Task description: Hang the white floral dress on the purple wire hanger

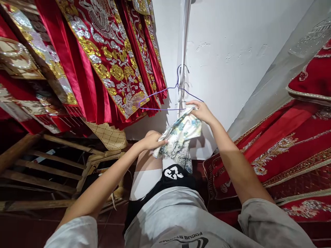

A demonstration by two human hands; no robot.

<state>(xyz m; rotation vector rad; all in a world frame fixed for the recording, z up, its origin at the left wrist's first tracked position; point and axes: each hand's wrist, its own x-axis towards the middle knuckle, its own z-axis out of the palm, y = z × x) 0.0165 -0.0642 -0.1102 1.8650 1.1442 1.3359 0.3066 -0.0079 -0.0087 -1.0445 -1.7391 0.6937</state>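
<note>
We count two bare hands, one cloth and one hanger. The cloth (181,134) is white, with blue and green flowers and some soft yellow spots. It is thin and full of wrinkles, and its bottom end hangs down in loose folds. It is up in the air above the person's legs, below the hanger (177,84) and a bit to its right. The left hand (152,141) pinches the cloth's lower left side, with the thumb on top. The right hand (203,112) is closed on the cloth's top edge, close to the hanger's right end, but we cannot tell if it touches the hanger too. The hanger is purple and thin, in front of one white wall (232,51). We see shiny red clothes (117,69) on the left and more red clothes (274,158) on the right, too many overlapping to count. One wooden frame (55,158) stands low on the left.
</note>
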